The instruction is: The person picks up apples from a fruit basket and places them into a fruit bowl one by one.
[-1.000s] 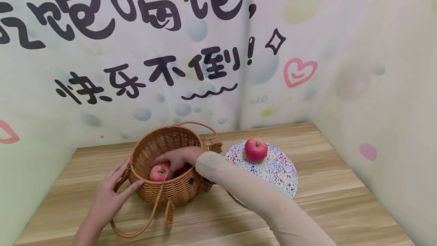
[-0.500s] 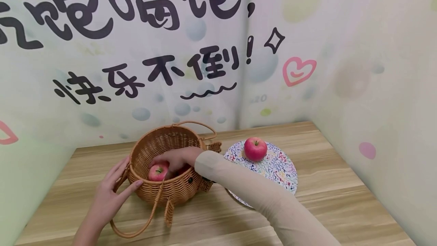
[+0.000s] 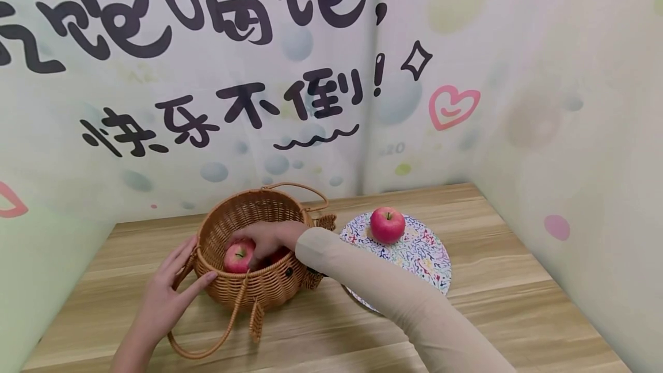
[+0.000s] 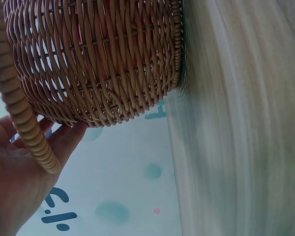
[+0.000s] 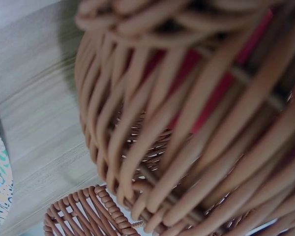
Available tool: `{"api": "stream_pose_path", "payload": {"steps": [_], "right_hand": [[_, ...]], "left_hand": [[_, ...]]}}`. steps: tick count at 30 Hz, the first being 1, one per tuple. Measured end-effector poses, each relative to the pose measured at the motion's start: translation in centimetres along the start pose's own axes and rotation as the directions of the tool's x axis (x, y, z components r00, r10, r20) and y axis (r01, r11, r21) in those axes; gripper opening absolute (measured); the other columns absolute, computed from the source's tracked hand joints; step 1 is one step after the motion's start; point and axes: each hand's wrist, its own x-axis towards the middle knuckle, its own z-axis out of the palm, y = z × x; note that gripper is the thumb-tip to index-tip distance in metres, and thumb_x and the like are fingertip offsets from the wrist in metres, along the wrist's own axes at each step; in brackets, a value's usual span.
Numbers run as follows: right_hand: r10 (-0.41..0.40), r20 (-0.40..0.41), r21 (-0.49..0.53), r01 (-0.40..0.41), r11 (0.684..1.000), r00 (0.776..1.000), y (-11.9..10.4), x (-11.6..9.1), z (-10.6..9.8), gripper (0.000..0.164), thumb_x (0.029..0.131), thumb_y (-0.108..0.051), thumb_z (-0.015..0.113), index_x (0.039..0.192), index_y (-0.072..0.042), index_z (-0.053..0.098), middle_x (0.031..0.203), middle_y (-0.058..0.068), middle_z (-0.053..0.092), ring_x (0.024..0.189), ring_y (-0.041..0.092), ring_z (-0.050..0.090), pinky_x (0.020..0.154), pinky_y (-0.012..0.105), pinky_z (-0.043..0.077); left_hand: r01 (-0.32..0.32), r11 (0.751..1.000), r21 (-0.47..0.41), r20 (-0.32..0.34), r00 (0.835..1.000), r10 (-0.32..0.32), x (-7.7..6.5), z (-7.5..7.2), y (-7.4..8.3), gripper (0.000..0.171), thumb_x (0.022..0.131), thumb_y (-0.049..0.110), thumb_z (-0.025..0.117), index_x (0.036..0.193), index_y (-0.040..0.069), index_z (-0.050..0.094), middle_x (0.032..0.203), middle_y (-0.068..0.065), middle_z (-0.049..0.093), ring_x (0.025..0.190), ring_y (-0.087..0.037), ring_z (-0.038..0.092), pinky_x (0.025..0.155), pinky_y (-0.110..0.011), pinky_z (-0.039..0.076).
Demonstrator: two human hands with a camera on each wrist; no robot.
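Observation:
A fish-shaped wicker basket stands on the table with its mouth facing up. My right hand reaches inside it, its fingers bent over a red apple and the thumb at the apple's near side. Another red fruit shows partly behind the wrist, and red also shows through the weave in the right wrist view. My left hand rests against the basket's left side, fingers extended, thumb at the rim. In the left wrist view, the left hand's fingertips touch the woven wall.
Right of the basket lies a round patterned plate, carrying one red apple. The basket's front handle hangs down onto the wooden table. A printed wall sheet closes off the back.
The apple under my right hand has shifted slightly up and left within the basket. My left hand stays on the basket; the apple on the plate has not moved.

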Motion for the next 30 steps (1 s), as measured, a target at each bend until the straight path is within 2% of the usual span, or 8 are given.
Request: {"api": "stream_pose_path", "payload": {"steps": [2, 6, 12, 14, 20, 24, 28, 30], "right_hand": [[-0.007, -0.016, -0.003, 0.007, 1.0, 1.0, -0.06, -0.04, -0.05, 0.065, 0.091, -0.018, 0.085, 0.15, -0.022, 0.058, 0.147, 0.001, 0.06, 0.128, 0.011, 0.056, 0.1, 0.018, 0.046], [-0.024, -0.037, -0.005, 0.024, 1.0, 0.999, -0.11, -0.04, -0.17, 0.065, 0.092, -0.017, 0.084, 0.15, -0.02, 0.057, 0.143, 0.002, 0.062, 0.121, 0.01, 0.057, 0.095, 0.016, 0.046], [-0.037, -0.058, 0.015, 0.038, 0.999, 0.998, -0.12, -0.08, -0.27, 0.064, 0.092, -0.016, 0.083, 0.15, -0.018, 0.056, 0.142, 0.003, 0.062, 0.118, 0.01, 0.057, 0.095, 0.016, 0.047], [-0.038, -0.067, 0.032, 0.04, 0.999, 0.997, -0.08, -0.11, -0.28, 0.065, 0.091, -0.016, 0.084, 0.15, -0.017, 0.057, 0.141, 0.003, 0.063, 0.118, 0.01, 0.058, 0.095, 0.016, 0.047], [-0.016, -0.09, 0.064, 0.022, 0.998, 0.996, -0.03, -0.21, -0.27, 0.065, 0.09, -0.02, 0.085, 0.148, -0.021, 0.057, 0.139, 0.002, 0.063, 0.115, 0.01, 0.058, 0.093, 0.019, 0.049], [-0.009, -0.1, 0.084, 0.017, 0.996, 0.995, -0.03, -0.22, -0.28, 0.067, 0.09, -0.021, 0.086, 0.15, -0.021, 0.055, 0.141, 0.003, 0.062, 0.117, 0.011, 0.058, 0.094, 0.019, 0.049], [-0.013, -0.109, 0.096, 0.024, 0.995, 0.994, 0.07, -0.14, -0.26, 0.07, 0.089, -0.021, 0.087, 0.151, -0.02, 0.054, 0.141, 0.003, 0.061, 0.117, 0.01, 0.058, 0.094, 0.018, 0.049], [-0.014, -0.115, 0.098, 0.025, 0.995, 0.993, 0.1, -0.14, -0.24, 0.07, 0.088, -0.022, 0.087, 0.15, -0.02, 0.054, 0.14, 0.002, 0.061, 0.116, 0.009, 0.058, 0.094, 0.018, 0.049]], "left_hand": [[0.002, 1.0, 0.002, 0.004, 1.0, -0.002, 0.01, -0.01, 0.02, 0.079, 0.096, 0.01, 0.079, 0.164, 0.012, 0.039, 0.163, -0.022, 0.041, 0.14, -0.044, 0.045, 0.095, 0.002, 0.037], [0.002, 1.0, 0.002, 0.006, 1.0, -0.002, -0.03, -0.02, 0.02, 0.079, 0.096, 0.01, 0.079, 0.164, 0.012, 0.039, 0.164, -0.022, 0.04, 0.14, -0.044, 0.045, 0.095, 0.002, 0.037], [-0.008, 1.0, -0.014, -0.001, 1.0, 0.008, -0.12, 0.0, -0.09, 0.078, 0.096, 0.009, 0.079, 0.164, 0.012, 0.04, 0.163, -0.022, 0.041, 0.137, 0.009, 0.04, 0.096, 0.002, 0.038], [-0.012, 1.0, -0.015, -0.003, 1.0, 0.012, -0.12, 0.03, -0.12, 0.078, 0.096, 0.009, 0.079, 0.164, 0.012, 0.041, 0.163, -0.022, 0.041, 0.13, 0.018, 0.035, 0.095, 0.002, 0.038], [-0.007, 1.0, -0.004, -0.004, 1.0, 0.007, -0.11, 0.02, -0.03, 0.078, 0.096, 0.01, 0.079, 0.164, 0.013, 0.041, 0.163, -0.021, 0.041, 0.142, -0.014, 0.045, 0.095, 0.002, 0.038], [-0.02, 1.0, -0.006, -0.011, 1.0, 0.02, -0.13, 0.02, 0.01, 0.077, 0.096, 0.009, 0.079, 0.164, 0.012, 0.041, 0.163, -0.023, 0.041, 0.137, 0.007, 0.04, 0.095, 0.002, 0.038], [-0.033, 0.999, -0.004, -0.014, 0.999, 0.033, -0.15, 0.04, 0.0, 0.077, 0.096, 0.008, 0.079, 0.163, 0.011, 0.042, 0.162, -0.024, 0.042, 0.137, 0.009, 0.04, 0.095, 0.002, 0.038], [-0.029, 1.0, -0.002, -0.01, 1.0, 0.029, -0.13, 0.05, 0.03, 0.078, 0.096, 0.008, 0.079, 0.164, 0.011, 0.041, 0.163, -0.024, 0.041, 0.143, -0.012, 0.046, 0.095, 0.002, 0.038]]}}
